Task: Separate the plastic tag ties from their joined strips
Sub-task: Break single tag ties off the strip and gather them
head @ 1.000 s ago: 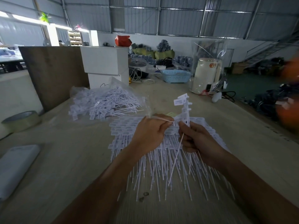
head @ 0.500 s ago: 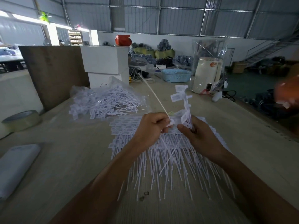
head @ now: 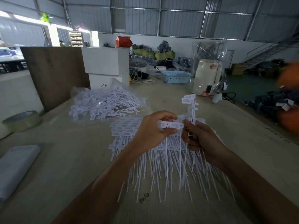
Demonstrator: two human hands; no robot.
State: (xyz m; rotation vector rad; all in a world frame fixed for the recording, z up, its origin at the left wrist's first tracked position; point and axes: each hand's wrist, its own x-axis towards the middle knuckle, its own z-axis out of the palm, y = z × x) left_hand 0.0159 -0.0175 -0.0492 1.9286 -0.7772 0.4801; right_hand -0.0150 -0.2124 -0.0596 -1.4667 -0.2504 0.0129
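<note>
A joined strip of white tag ties [head: 191, 109] stands upright between my hands, two tags left at its top. My right hand [head: 200, 139] grips the strip's lower part. My left hand [head: 153, 128] pinches the flat head of one white tie [head: 169, 125], which lies sideways against the strip; its thin tail hangs down. Under both hands lies a stack of joined strips [head: 161, 159], tails pointing toward me. A heap of loose separated ties [head: 105, 105] rests on clear plastic at the back left.
The wooden table [head: 64, 159] holds a tape roll [head: 22, 121] at the left edge and a white flat pack [head: 14, 165] near left. White boxes [head: 106, 67], a blue basket [head: 176, 76] and a cream kettle [head: 207, 75] stand at the back.
The tie in my left hand pointed its tail up and back half a second ago. Now a tie's head lies sideways in that hand, tail hanging down. The strip has stayed upright.
</note>
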